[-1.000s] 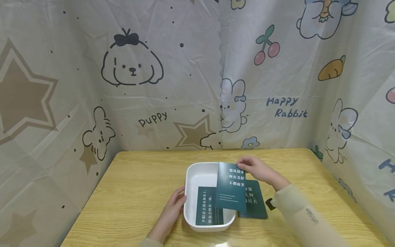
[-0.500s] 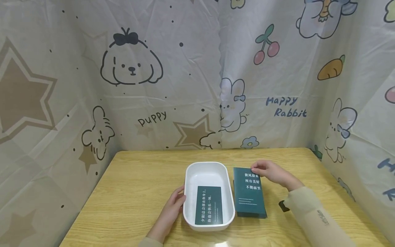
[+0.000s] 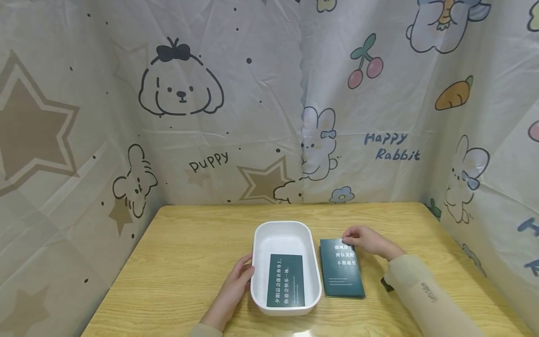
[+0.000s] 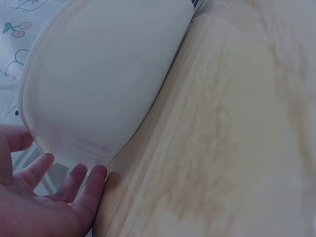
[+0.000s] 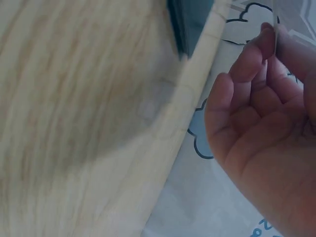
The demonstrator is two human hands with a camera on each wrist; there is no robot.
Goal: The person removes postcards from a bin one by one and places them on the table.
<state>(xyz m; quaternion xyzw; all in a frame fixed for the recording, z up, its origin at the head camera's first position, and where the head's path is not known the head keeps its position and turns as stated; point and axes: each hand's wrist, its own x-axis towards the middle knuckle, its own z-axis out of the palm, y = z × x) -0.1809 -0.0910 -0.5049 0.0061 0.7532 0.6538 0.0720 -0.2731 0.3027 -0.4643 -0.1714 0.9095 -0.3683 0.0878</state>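
Observation:
My left hand (image 3: 236, 281) rests against the left side of a white tray (image 3: 285, 226), fingertips touching its outer wall (image 4: 108, 74) in the left wrist view. Inside the tray lies a dark green card (image 3: 285, 281) with white lettering turned sideways. To the right of the tray, my right hand (image 3: 368, 241) pinches the top edge of another green card (image 3: 342, 271) between thumb and fingers. That card lies almost flat over a green stack, largely hidden beneath it. In the right wrist view, the pinched card shows as a thin pale edge (image 5: 275, 29), with the dark stack (image 5: 185, 29) farther off.
The tray and cards are on a yellow wood-grain table (image 3: 189, 252). Behind and to both sides hangs a pale curtain (image 3: 252, 93) with cartoon prints. A small black object (image 3: 386, 284) shows by the right sleeve (image 3: 425, 290).
My right hand has carried the card from over the tray rightward, then lowered it onto the green stack, covering the lettering there. The left hand stays at the tray.

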